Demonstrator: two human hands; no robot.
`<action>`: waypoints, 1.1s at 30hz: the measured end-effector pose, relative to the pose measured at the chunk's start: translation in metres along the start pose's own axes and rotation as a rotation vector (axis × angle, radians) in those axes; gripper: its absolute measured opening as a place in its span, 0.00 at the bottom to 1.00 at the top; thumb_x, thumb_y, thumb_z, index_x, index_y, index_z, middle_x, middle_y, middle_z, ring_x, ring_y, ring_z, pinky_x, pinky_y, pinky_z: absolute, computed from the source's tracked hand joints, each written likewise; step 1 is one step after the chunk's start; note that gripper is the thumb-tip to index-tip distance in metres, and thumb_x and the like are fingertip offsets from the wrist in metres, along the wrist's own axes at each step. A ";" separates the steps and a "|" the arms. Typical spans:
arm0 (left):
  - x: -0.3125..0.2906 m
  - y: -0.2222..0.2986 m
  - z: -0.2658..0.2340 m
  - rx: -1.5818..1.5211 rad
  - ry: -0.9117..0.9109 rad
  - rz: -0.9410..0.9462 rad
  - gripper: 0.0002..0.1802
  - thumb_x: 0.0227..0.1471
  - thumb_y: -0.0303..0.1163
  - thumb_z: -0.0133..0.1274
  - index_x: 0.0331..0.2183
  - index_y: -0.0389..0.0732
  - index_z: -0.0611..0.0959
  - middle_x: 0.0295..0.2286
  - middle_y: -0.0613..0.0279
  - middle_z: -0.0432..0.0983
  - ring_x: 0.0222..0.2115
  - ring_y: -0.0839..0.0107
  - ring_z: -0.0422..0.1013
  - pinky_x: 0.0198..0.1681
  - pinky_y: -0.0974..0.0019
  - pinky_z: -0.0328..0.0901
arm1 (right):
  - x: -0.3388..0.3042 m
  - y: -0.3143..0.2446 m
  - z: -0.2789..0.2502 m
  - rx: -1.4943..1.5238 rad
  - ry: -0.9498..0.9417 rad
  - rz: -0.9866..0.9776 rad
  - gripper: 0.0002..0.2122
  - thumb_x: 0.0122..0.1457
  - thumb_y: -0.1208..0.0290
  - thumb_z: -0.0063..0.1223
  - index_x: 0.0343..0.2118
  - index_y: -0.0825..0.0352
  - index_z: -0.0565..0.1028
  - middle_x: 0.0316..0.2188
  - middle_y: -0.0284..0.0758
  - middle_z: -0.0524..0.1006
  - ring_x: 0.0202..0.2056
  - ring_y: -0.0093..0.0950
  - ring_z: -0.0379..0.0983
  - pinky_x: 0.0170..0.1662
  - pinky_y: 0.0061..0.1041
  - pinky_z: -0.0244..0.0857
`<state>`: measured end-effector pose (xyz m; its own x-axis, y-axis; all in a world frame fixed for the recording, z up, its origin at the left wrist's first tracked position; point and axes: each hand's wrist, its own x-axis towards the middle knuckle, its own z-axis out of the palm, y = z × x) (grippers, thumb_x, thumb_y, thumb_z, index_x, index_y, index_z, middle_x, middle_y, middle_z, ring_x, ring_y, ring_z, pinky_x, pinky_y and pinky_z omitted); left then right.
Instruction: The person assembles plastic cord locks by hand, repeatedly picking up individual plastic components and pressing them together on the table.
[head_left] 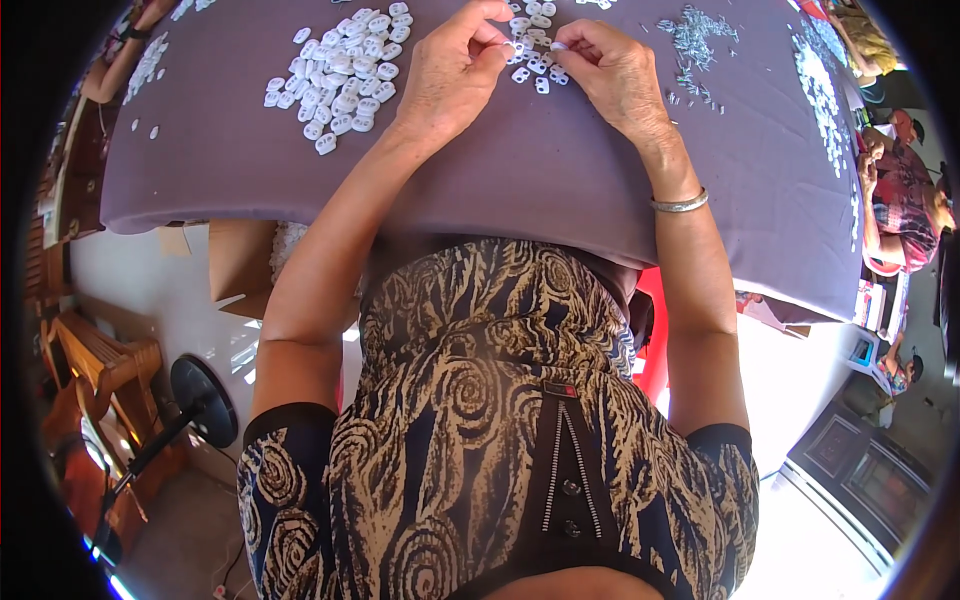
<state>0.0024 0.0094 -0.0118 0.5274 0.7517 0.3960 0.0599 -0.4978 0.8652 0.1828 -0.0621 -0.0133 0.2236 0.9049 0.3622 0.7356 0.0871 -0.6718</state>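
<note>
Above the far part of the cloth-covered table, my left hand (455,75) pinches a small white plastic piece with holes (516,48) between thumb and forefinger. Close by on the right, my right hand (618,80) is closed at the fingertips on a small whitish piece (559,46), its exact kind too small to make out. Between and below the fingertips lies a loose group of small white plastic pieces with holes (541,84). To the left of my left hand is a heap of larger white oval plastic pieces (345,80), each with slots.
Small metal pins or screws (695,40) lie scattered right of my right hand. More white pieces (822,105) line the table's right side, where other people sit. A person's arm (105,75) rests at the left edge. A cardboard box (238,262) stands below the purplish tablecloth (520,185).
</note>
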 end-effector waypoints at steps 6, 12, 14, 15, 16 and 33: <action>-0.002 -0.006 0.001 -0.059 -0.004 0.032 0.16 0.50 0.17 0.51 0.43 0.38 0.74 0.25 0.68 0.71 0.26 0.81 0.67 0.31 0.76 0.65 | 0.002 0.004 0.002 0.167 -0.012 -0.018 0.05 0.54 0.77 0.60 0.34 0.66 0.77 0.25 0.26 0.77 0.29 0.11 0.71 0.34 0.14 0.69; -0.002 -0.005 0.003 -0.066 -0.016 0.020 0.16 0.50 0.16 0.52 0.43 0.37 0.74 0.25 0.68 0.71 0.26 0.81 0.66 0.30 0.76 0.64 | 0.000 -0.001 0.000 0.061 0.053 -0.127 0.07 0.53 0.79 0.59 0.35 0.65 0.78 0.26 0.25 0.75 0.27 0.13 0.69 0.32 0.14 0.67; -0.001 -0.006 0.003 -0.057 -0.018 0.024 0.16 0.50 0.17 0.52 0.42 0.37 0.75 0.25 0.68 0.71 0.26 0.81 0.66 0.30 0.76 0.65 | 0.001 -0.001 -0.002 0.028 0.042 -0.128 0.07 0.52 0.79 0.59 0.35 0.65 0.78 0.26 0.25 0.74 0.27 0.13 0.69 0.32 0.15 0.66; -0.001 -0.007 0.002 -0.048 -0.019 0.028 0.16 0.50 0.17 0.52 0.42 0.37 0.75 0.25 0.68 0.71 0.25 0.81 0.67 0.30 0.76 0.65 | 0.001 -0.001 -0.004 -0.005 0.031 -0.130 0.07 0.52 0.78 0.59 0.35 0.65 0.78 0.26 0.25 0.73 0.26 0.14 0.69 0.31 0.16 0.66; -0.001 -0.007 0.002 -0.049 -0.019 0.027 0.16 0.50 0.17 0.52 0.42 0.37 0.75 0.25 0.68 0.71 0.25 0.81 0.67 0.30 0.76 0.65 | 0.000 -0.002 -0.007 -0.005 0.031 -0.130 0.07 0.52 0.78 0.59 0.35 0.65 0.78 0.26 0.25 0.73 0.26 0.14 0.69 0.31 0.16 0.66; -0.002 -0.002 0.002 -0.011 -0.047 0.031 0.14 0.50 0.18 0.52 0.41 0.37 0.75 0.25 0.65 0.74 0.25 0.79 0.68 0.31 0.74 0.66 | -0.004 0.000 -0.034 -0.187 -0.162 -0.102 0.10 0.49 0.78 0.59 0.34 0.69 0.72 0.23 0.35 0.75 0.26 0.26 0.72 0.32 0.24 0.68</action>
<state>0.0032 0.0080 -0.0153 0.5679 0.7146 0.4084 0.0336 -0.5159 0.8560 0.2034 -0.0802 0.0074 0.0483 0.9516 0.3036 0.8578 0.1162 -0.5007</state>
